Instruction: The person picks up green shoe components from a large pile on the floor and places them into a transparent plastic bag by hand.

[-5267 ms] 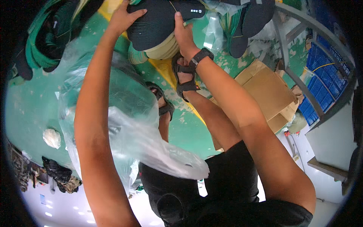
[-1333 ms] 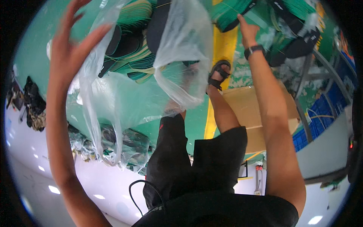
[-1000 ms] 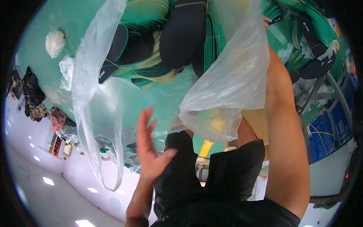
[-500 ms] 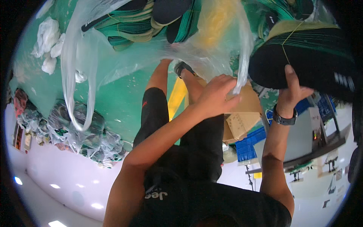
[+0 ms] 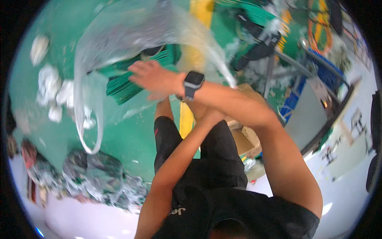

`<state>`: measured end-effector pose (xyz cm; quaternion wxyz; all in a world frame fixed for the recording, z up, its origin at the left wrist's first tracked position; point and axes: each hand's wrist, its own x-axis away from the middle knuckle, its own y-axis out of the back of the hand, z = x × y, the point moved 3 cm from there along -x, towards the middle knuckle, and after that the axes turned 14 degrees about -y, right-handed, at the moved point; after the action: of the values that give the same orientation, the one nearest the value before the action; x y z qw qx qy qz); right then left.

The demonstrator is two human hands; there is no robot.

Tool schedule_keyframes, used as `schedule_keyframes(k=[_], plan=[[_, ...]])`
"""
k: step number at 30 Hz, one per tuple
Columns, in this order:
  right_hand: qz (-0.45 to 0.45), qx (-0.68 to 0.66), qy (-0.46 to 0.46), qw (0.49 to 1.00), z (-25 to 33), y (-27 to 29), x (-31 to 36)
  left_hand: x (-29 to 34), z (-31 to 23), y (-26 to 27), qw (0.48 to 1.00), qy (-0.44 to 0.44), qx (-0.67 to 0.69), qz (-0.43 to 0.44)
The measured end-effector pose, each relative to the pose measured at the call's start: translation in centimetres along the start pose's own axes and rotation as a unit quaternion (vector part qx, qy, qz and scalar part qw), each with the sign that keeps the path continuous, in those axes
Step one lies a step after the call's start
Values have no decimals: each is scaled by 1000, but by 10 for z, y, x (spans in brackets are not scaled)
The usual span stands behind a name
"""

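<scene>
A clear plastic bag [image 5: 119, 44] with looped handles lies spread in front of me. Inside it are bundled green-edged insoles [image 5: 125, 81], dark on top. Over them my right hand [image 5: 153, 77], with a dark watch on its wrist, reaches across to the left. Its fingers look spread and slightly blurred, and nothing shows in them. My left hand [image 5: 215, 115] is under the right forearm, its fingers hidden. One bag handle [image 5: 227, 73] runs down toward that spot; whether the left hand grips it cannot be made out.
An opened cardboard box [image 5: 244, 139] stands by my leg. At right are a metal-framed table [image 5: 306, 115] and black shoe-like items [image 5: 258, 49] on the green floor. White crumpled bundles [image 5: 49, 85] lie at left, with filled plastic bags [image 5: 93, 169] along the wall.
My right hand let go of the tied insole bundle at right and swung left over the bag. My left hand moved down and now sits beneath the right forearm. The view has shifted.
</scene>
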<state>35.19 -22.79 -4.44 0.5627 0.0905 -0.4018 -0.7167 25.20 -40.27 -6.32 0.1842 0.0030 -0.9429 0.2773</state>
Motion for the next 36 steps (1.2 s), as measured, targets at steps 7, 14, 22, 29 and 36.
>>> schedule_keyframes(k=[7,14,22,29,36], plan=[[-340,-316,-283,839,-54,66,137,-16,-44,22,944,-129,-297,57],[-412,-226,-609,639,-221,-29,301,-24,-63,44,970,73,-216,88],[-390,-191,-724,536,-388,-82,359,-7,-106,87,905,40,-419,63],[-574,162,-456,660,-461,35,290,181,-144,217,746,335,-510,-267],[-236,268,-402,843,-492,119,219,211,-78,272,687,249,-561,-389]])
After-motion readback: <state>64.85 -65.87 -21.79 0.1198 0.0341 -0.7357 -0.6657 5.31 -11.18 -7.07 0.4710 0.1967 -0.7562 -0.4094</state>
